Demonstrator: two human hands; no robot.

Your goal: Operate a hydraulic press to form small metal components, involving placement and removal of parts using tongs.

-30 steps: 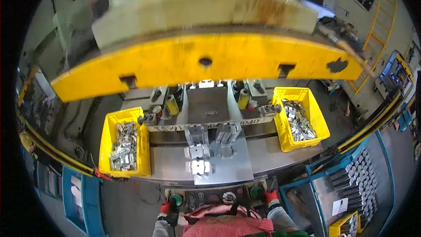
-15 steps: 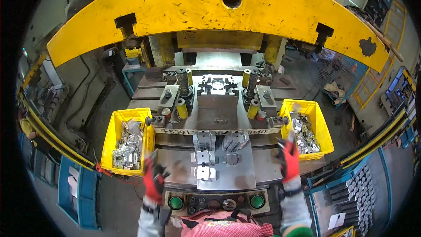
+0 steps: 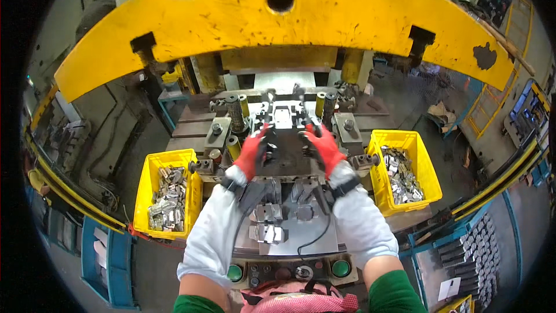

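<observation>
Both my hands wear red gloves with black fingers and reach forward over the press die point(image 3: 289, 165). My left hand point(image 3: 253, 150) is closed round a slim dark tool point(image 3: 271, 99), blurred, along the left side of a bright metal part point(image 3: 282, 117) in the die. On the other side my right hand point(image 3: 324, 148) is closed round a similar slim dark tool point(image 3: 299, 94). The exact kind of these tools is not clear. Below my wrists, bright stamped metal pieces point(image 3: 267, 233) and stacked grey pieces point(image 3: 304, 213) lie on the metal plate point(image 3: 313, 237).
Yellow bins point(image 3: 141, 197) point(image 3: 431, 177) of metal pieces flank the die. A large yellow press beam point(image 3: 347, 6) spans above. Guide posts point(image 3: 234, 113) rise beside my hands. Green buttons point(image 3: 340, 268) sit on the near control panel point(image 3: 318, 272). Dark cords point(image 3: 327, 220) hang from my wrists.
My hands have moved from beside the two bins, inward and forward to the die. The slim tools now extend to the sides of the part there. The view has shifted slightly.
</observation>
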